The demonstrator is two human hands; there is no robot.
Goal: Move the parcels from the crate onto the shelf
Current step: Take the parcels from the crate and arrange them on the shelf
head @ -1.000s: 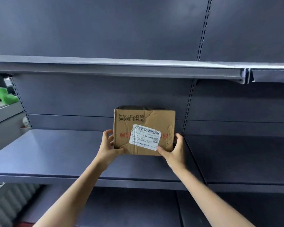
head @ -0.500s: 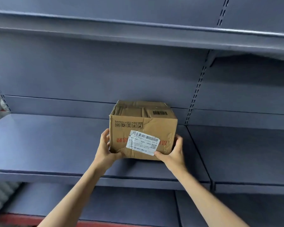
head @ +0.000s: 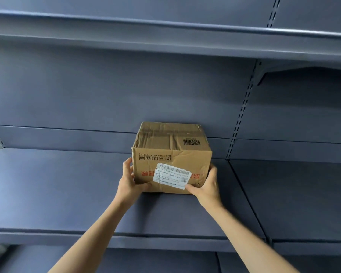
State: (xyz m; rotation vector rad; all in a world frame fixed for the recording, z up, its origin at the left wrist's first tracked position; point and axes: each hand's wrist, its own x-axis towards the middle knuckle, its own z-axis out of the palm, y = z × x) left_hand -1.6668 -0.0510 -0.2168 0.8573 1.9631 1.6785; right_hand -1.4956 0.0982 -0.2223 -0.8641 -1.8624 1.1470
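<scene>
A dented brown cardboard parcel (head: 171,154) with a white shipping label on its near face rests on the grey metal shelf (head: 67,194), toward the back panel. My left hand (head: 129,183) grips its lower left corner and my right hand (head: 207,186) grips its lower right corner. Upside-down red print and a barcode show on the box. The crate is out of view.
A higher shelf (head: 165,38) overhangs above the parcel. A slotted upright (head: 240,115) divides this bay from the bay to the right (head: 295,194). A lower shelf (head: 146,261) shows beneath the front edge.
The parcel has gone deeper onto the shelf and its top face now shows more. My view has tilted down and closer; both hands keep their hold.
</scene>
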